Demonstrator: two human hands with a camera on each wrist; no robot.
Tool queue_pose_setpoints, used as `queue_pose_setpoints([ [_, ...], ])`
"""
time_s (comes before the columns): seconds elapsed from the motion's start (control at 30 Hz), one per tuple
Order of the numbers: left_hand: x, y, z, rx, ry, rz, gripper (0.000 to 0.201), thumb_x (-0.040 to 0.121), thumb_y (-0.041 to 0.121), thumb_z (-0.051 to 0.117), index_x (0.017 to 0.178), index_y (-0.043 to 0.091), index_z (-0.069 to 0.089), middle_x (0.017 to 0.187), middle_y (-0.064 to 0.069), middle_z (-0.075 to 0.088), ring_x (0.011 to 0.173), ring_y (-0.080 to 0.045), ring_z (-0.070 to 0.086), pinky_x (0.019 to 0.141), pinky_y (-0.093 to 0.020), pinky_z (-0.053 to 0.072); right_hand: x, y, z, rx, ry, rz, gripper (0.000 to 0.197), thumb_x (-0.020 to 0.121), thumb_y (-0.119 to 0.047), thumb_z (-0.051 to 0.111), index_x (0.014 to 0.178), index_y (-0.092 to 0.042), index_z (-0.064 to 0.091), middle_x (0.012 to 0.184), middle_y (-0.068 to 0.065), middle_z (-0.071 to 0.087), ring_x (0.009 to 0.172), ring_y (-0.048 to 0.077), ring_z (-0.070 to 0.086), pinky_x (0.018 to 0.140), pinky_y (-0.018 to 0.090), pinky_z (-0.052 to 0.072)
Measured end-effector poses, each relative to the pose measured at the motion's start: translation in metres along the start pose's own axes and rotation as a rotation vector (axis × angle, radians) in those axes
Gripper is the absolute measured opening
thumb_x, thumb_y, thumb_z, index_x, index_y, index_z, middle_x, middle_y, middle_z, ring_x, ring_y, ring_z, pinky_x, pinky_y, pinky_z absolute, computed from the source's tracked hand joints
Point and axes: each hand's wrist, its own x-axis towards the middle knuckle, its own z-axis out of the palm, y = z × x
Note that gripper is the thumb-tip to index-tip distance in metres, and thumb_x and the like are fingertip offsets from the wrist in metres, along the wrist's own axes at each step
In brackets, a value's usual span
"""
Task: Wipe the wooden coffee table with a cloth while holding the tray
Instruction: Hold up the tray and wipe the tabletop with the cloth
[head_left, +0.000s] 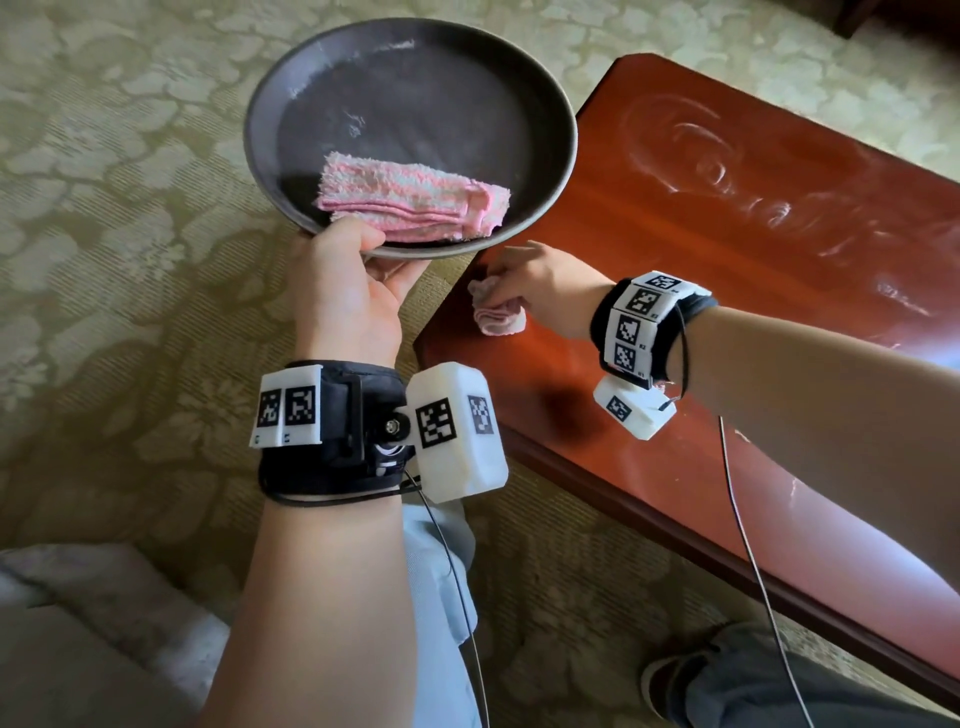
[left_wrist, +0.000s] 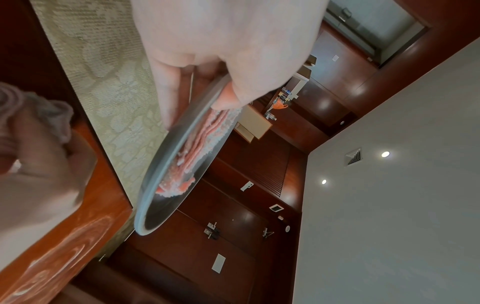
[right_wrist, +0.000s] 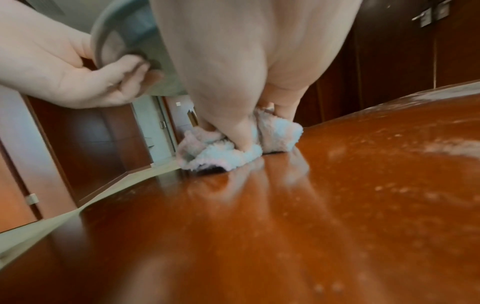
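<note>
My left hand (head_left: 358, 260) grips the near rim of a round dark tray (head_left: 415, 78), thumb on top and fingers underneath, and holds it in the air over the carpet beside the table's left end. A folded pink cloth (head_left: 415, 200) lies in the tray. My right hand (head_left: 524, 291) grips a bunched pink cloth (head_left: 496, 317) and presses it onto the glossy reddish wooden coffee table (head_left: 701, 312) near its left corner. In the right wrist view the bunched cloth (right_wrist: 241, 148) sits under my fingers on the table (right_wrist: 285, 226). Pale swirled wipe marks (head_left: 727, 171) cover the table's far part.
Patterned beige carpet (head_left: 130, 208) surrounds the table. A cushion or sofa edge (head_left: 78, 623) lies at the lower left. My legs and a shoe (head_left: 670, 680) are below the table's near edge. Cables hang from both wrist bands.
</note>
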Motion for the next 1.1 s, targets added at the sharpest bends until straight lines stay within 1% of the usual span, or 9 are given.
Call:
queue_pose_setpoints([
  [0.1, -0.001, -0.004, 0.003, 0.015, -0.019, -0.001, 0.045, 0.083, -0.01, 0.042, 0.126, -0.009, 0.055, 0.115, -0.029, 0.066, 0.093, -0.035, 0.073, 0.075, -0.044, 0.06, -0.01, 0.011, -0.002, 0.002, 0.019, 0.128, 0.022, 0.087, -0.006, 0.067, 0.101, -0.02, 0.076, 0.105, 0.008, 0.064, 0.095, 0.032, 0.059, 0.079, 0.031, 0.047],
  [0.17, -0.001, -0.006, 0.004, 0.024, -0.026, 0.0, 0.047, 0.083, -0.009, 0.043, 0.129, -0.009, 0.054, 0.119, -0.029, 0.065, 0.094, -0.035, 0.073, 0.075, -0.044, 0.06, -0.02, 0.015, -0.005, -0.064, 0.015, 0.15, 0.024, 0.086, -0.003, 0.065, 0.101, -0.018, 0.076, 0.098, 0.01, 0.063, 0.088, 0.031, 0.059, 0.073, 0.026, 0.036],
  [0.27, -0.001, -0.008, 0.005, 0.044, -0.036, 0.009, 0.051, 0.081, -0.009, 0.043, 0.131, -0.007, 0.053, 0.122, -0.029, 0.064, 0.098, -0.036, 0.072, 0.076, -0.045, 0.06, -0.035, 0.017, -0.013, -0.114, -0.023, 0.205, 0.032, 0.084, -0.001, 0.062, 0.106, -0.019, 0.076, 0.102, 0.011, 0.062, 0.091, 0.034, 0.058, 0.075, 0.03, 0.036],
  [0.43, -0.003, -0.013, 0.007, 0.069, -0.036, -0.003, 0.051, 0.081, -0.008, 0.043, 0.131, -0.006, 0.052, 0.12, -0.028, 0.065, 0.097, -0.035, 0.073, 0.078, -0.046, 0.06, -0.064, 0.021, -0.017, -0.102, -0.064, 0.307, 0.036, 0.085, -0.003, 0.063, 0.105, -0.03, 0.076, 0.103, 0.006, 0.059, 0.092, 0.03, 0.057, 0.074, 0.025, 0.033],
  [0.5, -0.004, -0.015, 0.007, 0.079, -0.033, -0.015, 0.05, 0.081, -0.007, 0.044, 0.13, -0.006, 0.053, 0.119, -0.027, 0.066, 0.096, -0.034, 0.073, 0.08, -0.047, 0.06, -0.079, 0.021, -0.021, -0.118, -0.084, 0.344, 0.039, 0.084, -0.003, 0.062, 0.104, -0.033, 0.076, 0.105, 0.003, 0.059, 0.093, 0.028, 0.058, 0.075, 0.025, 0.041],
  [0.6, -0.006, -0.018, 0.009, 0.086, -0.038, -0.032, 0.049, 0.081, -0.007, 0.044, 0.129, -0.005, 0.055, 0.118, -0.026, 0.067, 0.095, -0.032, 0.074, 0.08, -0.045, 0.06, -0.105, 0.022, -0.023, -0.145, -0.089, 0.408, 0.037, 0.081, -0.001, 0.061, 0.098, -0.03, 0.077, 0.102, 0.002, 0.058, 0.092, 0.029, 0.059, 0.073, 0.036, 0.054],
  [0.8, -0.007, -0.019, 0.011, 0.056, -0.05, -0.054, 0.047, 0.08, -0.008, 0.045, 0.124, -0.002, 0.059, 0.117, -0.025, 0.068, 0.097, -0.035, 0.073, 0.08, -0.047, 0.06, -0.149, 0.021, -0.024, -0.123, -0.102, 0.516, 0.045, 0.081, 0.0, 0.061, 0.102, -0.037, 0.075, 0.099, -0.003, 0.058, 0.094, 0.025, 0.06, 0.071, 0.033, 0.053],
  [0.93, -0.005, -0.016, 0.011, 0.037, -0.042, -0.06, 0.048, 0.08, -0.008, 0.045, 0.126, -0.002, 0.058, 0.117, -0.025, 0.068, 0.097, -0.035, 0.073, 0.079, -0.045, 0.06, -0.136, 0.007, -0.037, -0.053, -0.029, 0.439, 0.036, 0.082, -0.002, 0.064, 0.103, -0.028, 0.077, 0.1, 0.006, 0.063, 0.09, 0.032, 0.062, 0.072, 0.04, 0.055],
  [1.1, 0.001, -0.007, 0.006, 0.017, -0.03, -0.042, 0.049, 0.082, -0.008, 0.043, 0.129, -0.004, 0.056, 0.118, -0.026, 0.067, 0.096, -0.034, 0.073, 0.077, -0.044, 0.061, -0.058, -0.018, -0.042, -0.001, 0.081, 0.239, 0.031, 0.085, -0.005, 0.063, 0.109, -0.019, 0.076, 0.101, 0.015, 0.065, 0.091, 0.034, 0.062, 0.077, 0.041, 0.053],
])
